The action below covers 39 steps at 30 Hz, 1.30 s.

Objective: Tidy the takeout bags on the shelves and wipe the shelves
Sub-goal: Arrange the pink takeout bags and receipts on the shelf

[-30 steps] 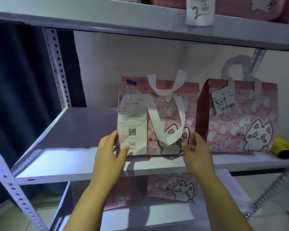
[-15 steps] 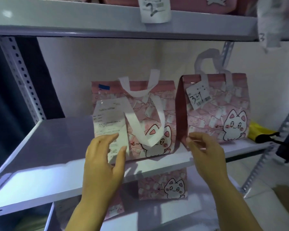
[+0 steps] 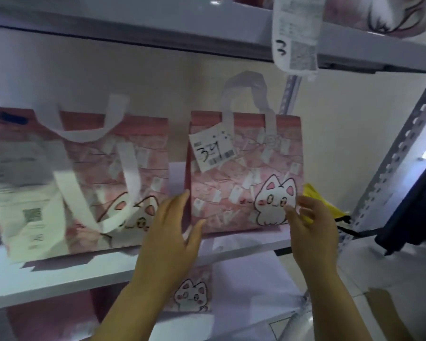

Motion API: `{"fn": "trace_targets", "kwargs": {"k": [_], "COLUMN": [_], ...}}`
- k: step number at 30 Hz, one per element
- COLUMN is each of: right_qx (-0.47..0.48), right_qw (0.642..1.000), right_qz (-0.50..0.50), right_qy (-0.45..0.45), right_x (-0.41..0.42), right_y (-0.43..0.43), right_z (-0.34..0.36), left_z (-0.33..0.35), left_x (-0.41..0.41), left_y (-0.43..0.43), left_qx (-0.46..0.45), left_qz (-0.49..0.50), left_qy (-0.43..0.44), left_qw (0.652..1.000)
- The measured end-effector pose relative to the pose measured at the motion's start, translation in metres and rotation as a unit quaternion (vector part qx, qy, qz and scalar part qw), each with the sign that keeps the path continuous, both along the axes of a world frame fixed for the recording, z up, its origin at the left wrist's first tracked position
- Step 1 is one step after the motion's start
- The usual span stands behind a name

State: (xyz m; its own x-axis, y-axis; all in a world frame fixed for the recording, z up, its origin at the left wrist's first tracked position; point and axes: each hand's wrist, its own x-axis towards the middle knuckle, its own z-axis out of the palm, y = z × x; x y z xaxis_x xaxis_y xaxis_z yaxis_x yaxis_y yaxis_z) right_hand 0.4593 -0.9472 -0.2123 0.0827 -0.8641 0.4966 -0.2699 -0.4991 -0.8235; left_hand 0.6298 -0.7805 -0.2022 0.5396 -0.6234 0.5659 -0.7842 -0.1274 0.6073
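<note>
Two pink cat-print takeout bags stand upright on the middle shelf (image 3: 59, 274). The left bag (image 3: 91, 183) has white handles and a long receipt on its front. The right bag (image 3: 246, 173) carries a tag marked 324. My left hand (image 3: 172, 232) is open at the right bag's lower left corner, fingers spread between the two bags. My right hand (image 3: 310, 217) is open at that bag's lower right edge, fingertips touching or nearly touching it. Neither hand grips anything.
A yellow cloth (image 3: 322, 205) lies on the shelf right of the right bag. A paper label marked 3 (image 3: 296, 33) hangs from the upper shelf (image 3: 158, 25). Another cat bag (image 3: 191, 294) sits on the lower shelf. A perforated metal post (image 3: 399, 148) stands at right.
Both hands left the left bag and moved right to flank the right bag. The view shifted right and closer.
</note>
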Motion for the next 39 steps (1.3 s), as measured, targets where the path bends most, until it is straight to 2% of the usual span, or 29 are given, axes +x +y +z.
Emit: {"fn": "trace_targets", "kwargs": {"k": [3, 7, 11, 21, 30, 39], "right_qx": [-0.017, 0.027, 0.046, 0.057, 0.035, 0.015], "right_qw": [0.998, 0.995, 0.987, 0.992, 0.997, 0.996], "right_qz": [0.001, 0.047, 0.149, 0.100, 0.032, 0.010], "right_qy": [0.057, 0.089, 0.023, -0.050, -0.069, -0.091], "right_x": [-0.013, -0.015, -0.008, -0.023, -0.062, -0.099], "right_y": [-0.031, -0.055, -0.056, -0.045, 0.033, 0.176], "right_z": [0.001, -0.001, -0.005, -0.012, -0.005, -0.015], "left_z": [-0.008, -0.013, -0.017, -0.017, -0.015, -0.016], "left_x": [-0.019, -0.034, -0.036, -0.043, -0.069, -0.099], "left_y": [-0.026, -0.043, -0.053, -0.047, 0.021, 0.166], "left_qx": [0.000, -0.008, 0.008, -0.022, -0.044, -0.082], "left_qz": [0.032, 0.087, 0.120, 0.098, 0.024, 0.007], "left_qy": [0.023, 0.049, 0.107, 0.134, 0.154, 0.121], "left_qw": [0.999, 0.995, 0.987, 0.986, 0.987, 0.989]}}
